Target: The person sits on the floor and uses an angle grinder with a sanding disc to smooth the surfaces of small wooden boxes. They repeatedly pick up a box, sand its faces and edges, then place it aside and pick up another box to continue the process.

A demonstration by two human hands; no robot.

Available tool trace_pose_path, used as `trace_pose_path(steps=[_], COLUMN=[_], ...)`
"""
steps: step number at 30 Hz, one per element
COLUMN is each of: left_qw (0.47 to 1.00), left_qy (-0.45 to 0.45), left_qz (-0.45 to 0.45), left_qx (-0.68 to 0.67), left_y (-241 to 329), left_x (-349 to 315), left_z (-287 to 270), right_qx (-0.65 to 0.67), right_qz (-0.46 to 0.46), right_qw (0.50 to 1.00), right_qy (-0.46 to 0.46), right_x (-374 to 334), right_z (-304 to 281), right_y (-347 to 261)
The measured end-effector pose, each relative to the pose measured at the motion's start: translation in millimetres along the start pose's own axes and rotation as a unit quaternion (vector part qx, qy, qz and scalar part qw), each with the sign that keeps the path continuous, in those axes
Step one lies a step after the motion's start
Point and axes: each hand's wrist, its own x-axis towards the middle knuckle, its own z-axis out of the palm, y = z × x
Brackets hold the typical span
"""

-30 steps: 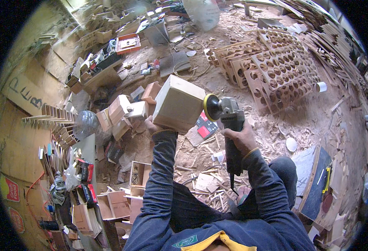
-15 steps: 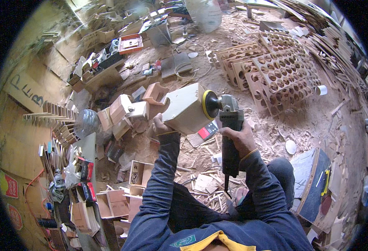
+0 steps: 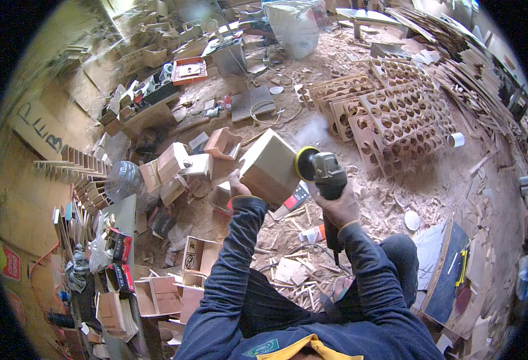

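My left hand (image 3: 237,185) grips the left side of a pale wooden box (image 3: 270,162), holding it tilted above the floor. My right hand (image 3: 340,207) is wrapped around the dark body of an angle grinder (image 3: 330,174), its cord hanging from the lower end. The grinder's round sanding disc (image 3: 305,163), yellow at the rim, meets the box's right edge; exact contact is hard to make out. A puff of dust (image 3: 313,131) hangs just beyond the disc. My left fingertips are partly hidden behind the box.
Several wooden boxes (image 3: 174,162) lie left of my hands. Perforated wooden panels (image 3: 396,114) lean in a stack at the far right. Scrap strips (image 3: 291,270) cover the floor between my legs. A curved dark board (image 3: 447,273) lies right of my knee.
The box has turned in my left hand, and a different face shows. The grinder has tilted and come slightly lower with my right hand. A dust puff has appeared beyond the disc.
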Motion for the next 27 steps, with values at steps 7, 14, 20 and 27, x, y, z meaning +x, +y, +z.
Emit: trace_pose_path(steps=[7, 14, 20, 27], left_qw=[0.995, 0.986, 0.978, 0.987], left_qy=[0.024, 0.096, 0.121, 0.140], left_qz=[0.011, 0.081, 0.104, 0.029], left_qx=[-0.094, -0.109, -0.134, -0.075], left_y=[67.5, 122.2, 138.2, 117.3], left_x=[20.7, 30.4, 62.9, 180.9], left_z=[-21.1, -71.9, -150.5, -295.5], right_qx=[0.272, 0.373, 0.353, 0.348], right_qz=[0.141, 0.147, 0.186, 0.150], right_qw=[0.950, 0.910, 0.900, 0.892], right_qy=[-0.062, -0.108, -0.176, -0.245], right_x=[11.7, 10.8, 27.9, 67.4], right_z=[-4.9, -5.7, -36.7, -80.6], right_y=[25.2, 9.2, -5.2, 1.5])
